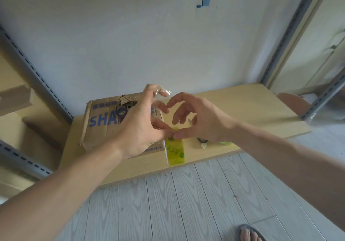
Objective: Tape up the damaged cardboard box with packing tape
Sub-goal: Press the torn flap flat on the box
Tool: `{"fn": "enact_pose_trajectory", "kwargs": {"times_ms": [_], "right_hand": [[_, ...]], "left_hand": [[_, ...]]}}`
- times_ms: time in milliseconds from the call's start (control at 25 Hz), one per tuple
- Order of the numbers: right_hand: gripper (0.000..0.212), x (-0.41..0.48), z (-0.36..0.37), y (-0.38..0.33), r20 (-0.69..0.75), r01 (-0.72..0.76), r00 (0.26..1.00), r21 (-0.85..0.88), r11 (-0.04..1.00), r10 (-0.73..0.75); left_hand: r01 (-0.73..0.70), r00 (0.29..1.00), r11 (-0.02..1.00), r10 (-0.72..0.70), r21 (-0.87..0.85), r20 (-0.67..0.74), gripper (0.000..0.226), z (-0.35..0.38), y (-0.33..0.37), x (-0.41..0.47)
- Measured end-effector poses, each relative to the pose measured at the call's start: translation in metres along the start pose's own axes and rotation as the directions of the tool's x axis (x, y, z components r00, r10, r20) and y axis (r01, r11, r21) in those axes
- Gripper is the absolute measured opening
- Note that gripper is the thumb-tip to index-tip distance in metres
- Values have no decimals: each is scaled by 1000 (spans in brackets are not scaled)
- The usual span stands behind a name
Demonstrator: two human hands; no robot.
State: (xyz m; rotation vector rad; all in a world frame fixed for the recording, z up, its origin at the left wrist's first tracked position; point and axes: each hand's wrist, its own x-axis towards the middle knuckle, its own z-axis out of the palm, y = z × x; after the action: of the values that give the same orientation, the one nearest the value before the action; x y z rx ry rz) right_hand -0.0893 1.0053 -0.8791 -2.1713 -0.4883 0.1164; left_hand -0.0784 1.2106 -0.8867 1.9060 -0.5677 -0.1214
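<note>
**Item:** translucent yellow-green strip of packing tape, no roll in sight, held in the air in front of the brown corrugated cardboard box with blue lettering.

**Left hand** — pinches the strip's top end between fingertips, with the thumb against it lower down. The tail hangs free below.

**Right hand** — fingers curved and apart, thumb tip meeting the strip beside the left thumb. Whether it truly grips cannot be told.

**Box:** lies on the pale wooden shelf board, with a ragged torn hole in its top and no tape showing over it.

**Step, as judged:** strip readied, not yet laid.

**Next move calls for:** keeping the strip taut and off itself, centring it across the tear, then pressing it flat.

**Surroundings:** small black ring on the board; white plaster wall; grey slotted metal uprights; grey wood-grain plank floor.
</note>
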Motion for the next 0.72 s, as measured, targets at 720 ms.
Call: {"fn": "enact_pose_trajectory", "kwargs": {"times_ms": [720], "right_hand": [[4,-41,71,83,283,-151,925,-344,927,255]], "left_hand": [[185,983,983,-184,-15,9,52,-19,-16,-26]]}}
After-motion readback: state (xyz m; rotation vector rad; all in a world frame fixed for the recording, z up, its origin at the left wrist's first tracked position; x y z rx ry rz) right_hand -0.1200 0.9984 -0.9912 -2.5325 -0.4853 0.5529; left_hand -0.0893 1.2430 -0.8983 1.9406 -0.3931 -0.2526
